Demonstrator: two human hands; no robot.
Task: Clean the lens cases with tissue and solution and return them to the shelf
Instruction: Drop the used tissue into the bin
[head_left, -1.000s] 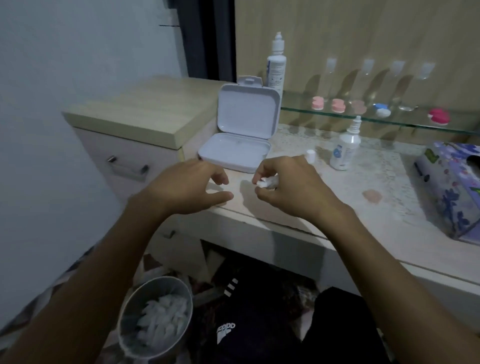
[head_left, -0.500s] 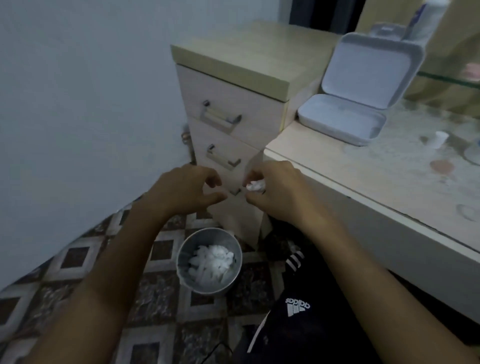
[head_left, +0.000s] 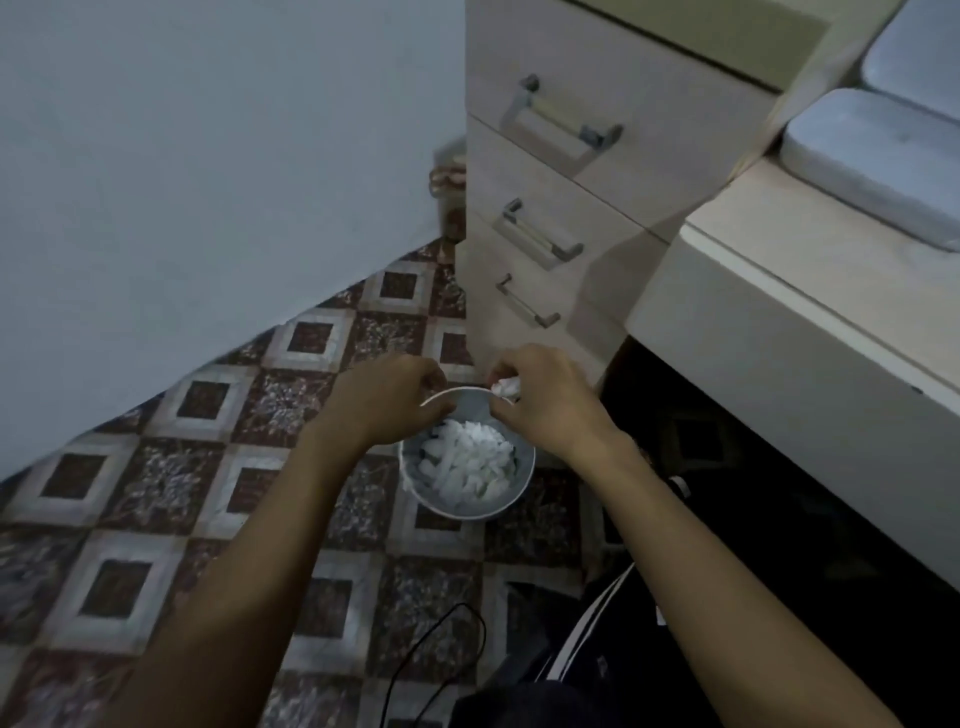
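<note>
Two hands hang over the small metal bin (head_left: 511, 496) on the patterned floor (head_left: 171, 467). Our right hand (head_left: 550, 400) pinches a crumpled wad of tissue (head_left: 506, 387) just above the bin's far rim; our left hand (head_left: 384, 397) sits close beside it with fingers curled in, and we cannot tell whether it holds anything. The bin is already well filled with white tissue scraps (head_left: 467, 460) — so we judge a good deal of wiping is done, and this wad is about to be dropped. No lens case shows in either hand. At the far right a white hinged box (head_left: 872, 161) lies on the counter (head_left: 831, 291), beside the drawer unit (head_left: 597, 156); the shelf is out of view, so what remains to be cleaned or returned we cannot say.
</note>
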